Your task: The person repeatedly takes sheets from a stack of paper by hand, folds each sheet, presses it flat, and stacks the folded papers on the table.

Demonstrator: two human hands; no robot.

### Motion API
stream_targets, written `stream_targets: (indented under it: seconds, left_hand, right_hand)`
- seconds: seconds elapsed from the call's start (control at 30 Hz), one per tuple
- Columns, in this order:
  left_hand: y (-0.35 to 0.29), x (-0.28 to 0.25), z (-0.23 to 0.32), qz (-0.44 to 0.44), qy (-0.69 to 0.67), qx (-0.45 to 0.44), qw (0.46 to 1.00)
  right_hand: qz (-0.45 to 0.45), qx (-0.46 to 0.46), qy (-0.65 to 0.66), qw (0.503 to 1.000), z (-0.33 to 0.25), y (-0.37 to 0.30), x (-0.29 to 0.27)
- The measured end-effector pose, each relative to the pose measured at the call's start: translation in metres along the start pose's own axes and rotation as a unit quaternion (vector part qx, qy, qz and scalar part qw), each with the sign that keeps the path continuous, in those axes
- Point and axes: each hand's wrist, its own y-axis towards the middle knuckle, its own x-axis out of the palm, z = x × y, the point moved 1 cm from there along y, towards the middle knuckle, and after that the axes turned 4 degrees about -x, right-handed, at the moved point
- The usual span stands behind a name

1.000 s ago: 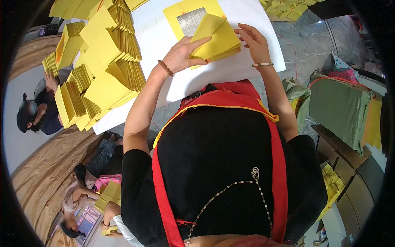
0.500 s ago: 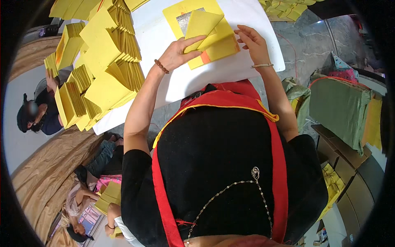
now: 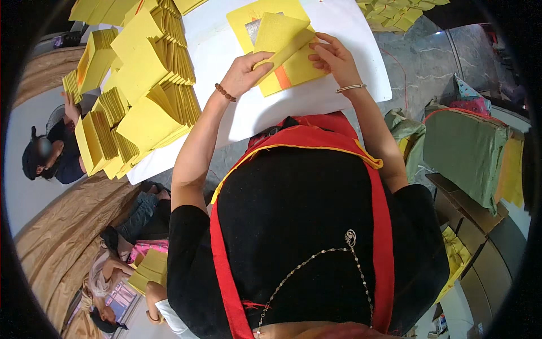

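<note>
A yellow paper sheet [image 3: 279, 33], partly folded over along its near side, lies slantwise on a small pile of yellow paper [image 3: 305, 72] on the white table. An orange patch shows on the pile, and part of a silver patch [image 3: 251, 27] peeks out at the sheet's far left. My left hand [image 3: 245, 73] pinches the folded edge at its left end between thumb and fingers. At the other end of that fold, my right hand [image 3: 336, 59] has its bent fingers closed on the edge.
Tall stacks of folded yellow paper [image 3: 152, 73] fill the table's left side. More yellow folded pieces [image 3: 401, 12] sit beyond its far right corner. On the right stands a green wrapped bundle [image 3: 463, 152] by cardboard boxes. Other people [image 3: 53, 152] are at the left, one touching the stacks.
My right hand has come in leftward and taken the right end of the folded sheet. The sheet's near edge is now rolled up into a narrow fold.
</note>
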Motion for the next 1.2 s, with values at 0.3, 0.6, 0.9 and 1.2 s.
stream_targets:
  seconds: [0.3,0.6,0.9,1.2]
  left_hand:
    - [0.006,0.001,-0.017,0.011,-0.089,0.002,0.996]
    - [0.002,-0.008,0.000,-0.043,-0.072,-0.012,0.996]
    - [0.004,-0.006,-0.008,-0.041,-0.046,-0.005,0.998]
    - [0.007,-0.004,-0.015,-0.043,-0.059,0.013,0.997]
  right_hand:
    - [-0.003,0.007,-0.009,1.000,-0.001,0.000,0.000]
    - [0.021,0.039,0.012,0.999,-0.007,0.001,0.002]
    - [0.033,0.030,0.018,0.999,-0.009,0.000,0.006]
    - [0.038,0.026,0.021,0.999,-0.004,0.003,0.003]
